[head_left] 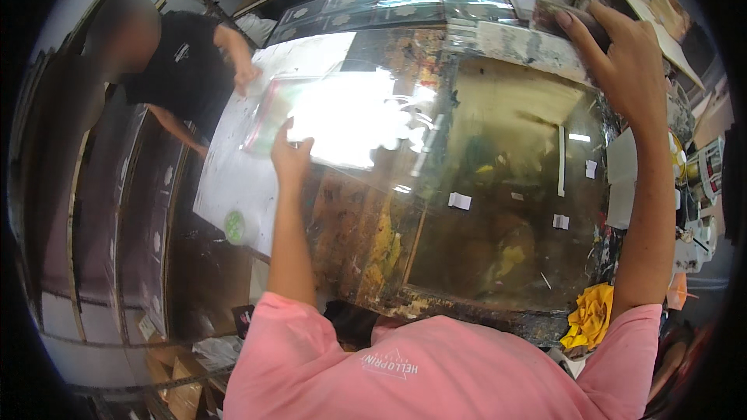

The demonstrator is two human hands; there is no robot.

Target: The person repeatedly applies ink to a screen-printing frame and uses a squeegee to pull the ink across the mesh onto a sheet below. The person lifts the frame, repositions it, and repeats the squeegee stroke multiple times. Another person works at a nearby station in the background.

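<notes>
My left hand (292,159) is at the near edge of a clear, glossy plastic sheet (268,113) with a reddish edge line. Thumb and fingers close on that edge, though strong glare hides part of the contact. The sheet lies across a white board (233,163) and the stained table (342,241). Raised at the far right, my right hand (626,62) wraps round a dark brown, block-like bar (580,25). Under it runs the pale far bar (529,47) of a framed, yellowish translucent panel (498,163).
A co-worker in a dark shirt (187,62) stands at the left, one hand (246,76) by the white board. A green round lid (234,226) sits on the board. Glossy sheets (405,4) fill a rack behind. A yellow cloth (589,315) lies at the near right corner.
</notes>
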